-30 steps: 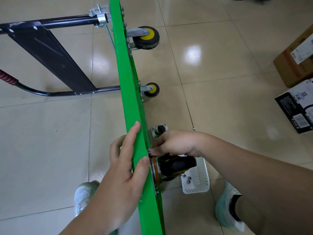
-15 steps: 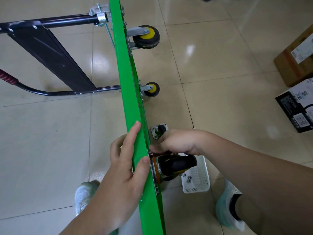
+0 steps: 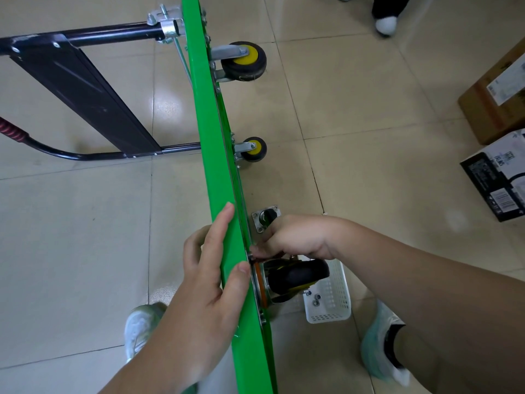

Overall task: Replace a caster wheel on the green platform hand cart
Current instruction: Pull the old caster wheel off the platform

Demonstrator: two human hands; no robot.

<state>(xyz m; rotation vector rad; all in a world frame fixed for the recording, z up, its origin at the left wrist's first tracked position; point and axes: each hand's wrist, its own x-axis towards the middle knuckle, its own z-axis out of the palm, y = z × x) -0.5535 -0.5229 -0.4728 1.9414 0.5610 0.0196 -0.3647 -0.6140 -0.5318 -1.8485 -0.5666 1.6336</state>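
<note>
The green platform (image 3: 218,166) of the hand cart stands on its long edge, seen edge-on. My left hand (image 3: 213,274) grips its upper edge, thumb on the wheel side and fingers on the deck side. A black caster wheel (image 3: 298,275) with an orange-ringed metal plate sits against the underside. My right hand (image 3: 295,240) is curled over it, fingertips pinching a small fastener (image 3: 252,255) at the top of the plate. Another caster (image 3: 265,218) with a square plate lies loose on the floor just beyond.
Two yellow-hub casters (image 3: 244,59) (image 3: 252,149) stick out of the far underside. The black folded handle (image 3: 85,89) lies left. A white basket (image 3: 329,305) with nuts sits under my right wrist. Boxes (image 3: 497,172) stand at the right; another person's feet (image 3: 385,21) are at the top.
My right hand has shifted slightly at the caster's plate. My left hand keeps its grip. Another person's feet have come into view at the top.
</note>
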